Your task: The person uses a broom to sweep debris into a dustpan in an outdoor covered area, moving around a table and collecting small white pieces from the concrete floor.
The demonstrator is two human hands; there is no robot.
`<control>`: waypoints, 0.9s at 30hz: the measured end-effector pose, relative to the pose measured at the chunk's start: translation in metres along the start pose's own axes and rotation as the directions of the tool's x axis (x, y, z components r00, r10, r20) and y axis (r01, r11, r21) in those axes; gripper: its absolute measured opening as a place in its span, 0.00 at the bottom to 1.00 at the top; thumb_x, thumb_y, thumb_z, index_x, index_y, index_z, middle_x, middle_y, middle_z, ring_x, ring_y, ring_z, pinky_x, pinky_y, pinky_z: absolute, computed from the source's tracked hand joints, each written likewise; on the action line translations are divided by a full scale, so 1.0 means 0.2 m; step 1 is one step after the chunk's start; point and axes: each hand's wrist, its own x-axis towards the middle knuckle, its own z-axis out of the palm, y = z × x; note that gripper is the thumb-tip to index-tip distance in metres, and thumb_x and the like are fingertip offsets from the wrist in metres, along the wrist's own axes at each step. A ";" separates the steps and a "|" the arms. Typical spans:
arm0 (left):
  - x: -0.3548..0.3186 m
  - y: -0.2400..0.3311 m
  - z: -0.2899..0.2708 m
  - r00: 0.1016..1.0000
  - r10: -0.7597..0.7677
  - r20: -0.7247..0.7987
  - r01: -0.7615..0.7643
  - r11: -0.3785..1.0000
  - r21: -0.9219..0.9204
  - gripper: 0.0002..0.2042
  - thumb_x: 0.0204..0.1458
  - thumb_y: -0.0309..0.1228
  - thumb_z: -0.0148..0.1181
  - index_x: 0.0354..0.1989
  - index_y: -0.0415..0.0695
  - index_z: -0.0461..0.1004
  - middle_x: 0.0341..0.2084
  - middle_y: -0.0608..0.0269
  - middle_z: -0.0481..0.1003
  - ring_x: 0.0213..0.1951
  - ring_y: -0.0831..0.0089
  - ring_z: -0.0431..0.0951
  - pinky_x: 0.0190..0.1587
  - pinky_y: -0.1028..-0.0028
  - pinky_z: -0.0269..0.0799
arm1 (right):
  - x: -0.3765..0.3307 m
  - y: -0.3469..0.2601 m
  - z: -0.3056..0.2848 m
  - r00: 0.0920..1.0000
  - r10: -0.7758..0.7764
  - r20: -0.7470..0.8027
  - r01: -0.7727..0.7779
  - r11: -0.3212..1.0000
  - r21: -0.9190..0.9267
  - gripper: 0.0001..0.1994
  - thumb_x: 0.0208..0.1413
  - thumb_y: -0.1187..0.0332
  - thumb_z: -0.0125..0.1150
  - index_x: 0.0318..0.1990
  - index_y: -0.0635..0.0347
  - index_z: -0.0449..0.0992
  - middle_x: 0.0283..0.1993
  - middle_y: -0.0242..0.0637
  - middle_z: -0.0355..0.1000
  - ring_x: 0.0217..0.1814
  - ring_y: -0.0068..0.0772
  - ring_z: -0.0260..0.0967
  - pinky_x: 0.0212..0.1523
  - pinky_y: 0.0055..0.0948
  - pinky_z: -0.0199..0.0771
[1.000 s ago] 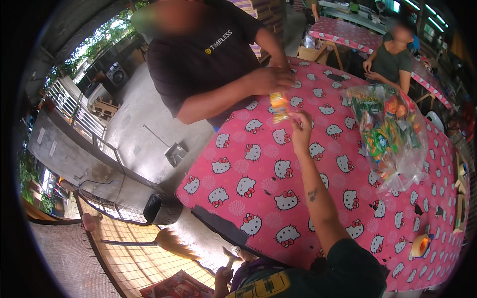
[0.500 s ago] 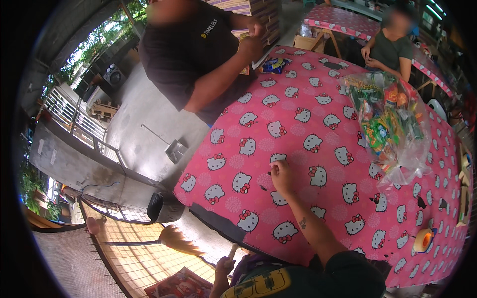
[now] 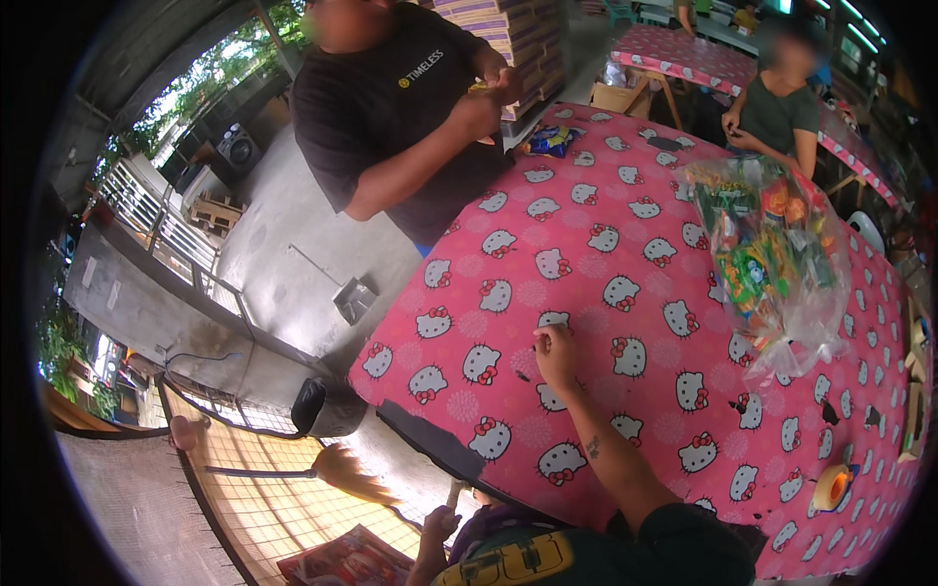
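Note:
Over the pink patterned tablecloth (image 3: 586,266), my right hand (image 3: 555,357) is held with its fingers curled together. Whether something small is pinched in it, I cannot make out. A small dark mark (image 3: 524,376) shows on the cloth beside that hand. Low in the picture, by the near table edge, my left hand (image 3: 440,524) is closed around a pale stick-like handle (image 3: 454,495); its far end cannot be made out. On the table's right half lies a large clear plastic bag (image 3: 772,244) full of colourful packets. A roll of tape (image 3: 832,486) sits at the near right.
Across the table's far left corner a person in a dark shirt (image 3: 391,117) handles a small packet, near a blue packet (image 3: 552,141). Another person (image 3: 777,117) sits at the far right. A broom (image 3: 347,474), bin (image 3: 327,405) and dustpan (image 3: 354,300) stand left of the table.
My view has shifted slightly, so the scene sits a little lower and to the right. My right hand stays near the same spot on the cloth; my left keeps its hold.

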 end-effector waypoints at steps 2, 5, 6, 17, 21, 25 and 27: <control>0.01 0.00 0.04 0.995 0.093 0.038 -0.095 0.994 0.051 0.21 0.41 0.39 0.69 0.39 0.41 0.71 0.30 0.50 0.77 0.31 0.59 0.78 0.35 0.67 0.75 | 0.01 0.04 -0.01 0.999 -0.033 -0.002 0.033 0.999 -0.044 0.06 0.49 0.80 0.56 0.34 0.58 0.73 0.32 0.37 0.68 0.28 0.32 0.69 0.27 0.27 0.69; 0.01 -0.03 0.02 0.960 0.252 0.125 -0.268 0.953 0.139 0.23 0.45 0.32 0.60 0.48 0.35 0.61 0.33 0.44 0.74 0.30 0.57 0.78 0.28 0.69 0.75 | 0.01 0.04 -0.01 1.000 -0.027 0.014 0.028 0.997 -0.075 0.05 0.49 0.78 0.56 0.33 0.58 0.73 0.32 0.37 0.69 0.30 0.35 0.69 0.30 0.31 0.70; 0.01 -0.03 0.01 0.951 0.274 0.145 -0.295 0.944 0.150 0.24 0.46 0.30 0.58 0.50 0.33 0.60 0.33 0.43 0.74 0.30 0.57 0.78 0.26 0.69 0.75 | 0.01 0.03 0.00 1.000 -0.019 0.019 0.020 0.997 -0.079 0.05 0.48 0.78 0.56 0.33 0.58 0.73 0.32 0.38 0.69 0.31 0.37 0.69 0.31 0.33 0.70; -0.05 -0.06 0.01 1.000 -0.002 0.028 0.002 1.000 -0.008 0.20 0.39 0.44 0.72 0.34 0.44 0.75 0.29 0.54 0.78 0.29 0.62 0.77 0.37 0.67 0.75 | 0.01 -0.02 0.01 1.000 -0.026 -0.004 0.026 1.000 0.004 0.06 0.47 0.80 0.57 0.31 0.58 0.74 0.30 0.36 0.69 0.28 0.33 0.66 0.28 0.30 0.68; -0.07 -0.04 0.04 0.993 0.083 0.080 -0.095 0.982 0.160 0.20 0.40 0.46 0.70 0.35 0.44 0.75 0.30 0.54 0.78 0.32 0.59 0.77 0.38 0.67 0.74 | 0.02 0.00 -0.04 0.999 -0.033 -0.001 0.033 0.999 -0.005 0.06 0.46 0.80 0.58 0.31 0.58 0.74 0.30 0.36 0.69 0.27 0.33 0.66 0.28 0.30 0.68; -0.15 -0.07 0.02 0.980 0.184 0.071 -0.197 0.900 0.388 0.21 0.42 0.47 0.69 0.36 0.44 0.75 0.30 0.54 0.77 0.33 0.59 0.76 0.39 0.68 0.74 | -0.02 -0.02 -0.02 0.999 -0.044 0.010 0.044 0.999 -0.005 0.06 0.46 0.80 0.58 0.32 0.58 0.74 0.29 0.35 0.68 0.27 0.32 0.65 0.28 0.29 0.67; -0.17 -0.08 0.03 0.977 0.205 0.054 -0.212 0.923 0.320 0.21 0.42 0.46 0.70 0.37 0.44 0.74 0.30 0.54 0.77 0.32 0.62 0.76 0.38 0.68 0.74 | -0.03 -0.02 -0.03 0.999 -0.047 0.008 0.047 0.999 -0.006 0.06 0.46 0.80 0.58 0.32 0.58 0.74 0.29 0.36 0.68 0.26 0.32 0.65 0.28 0.29 0.66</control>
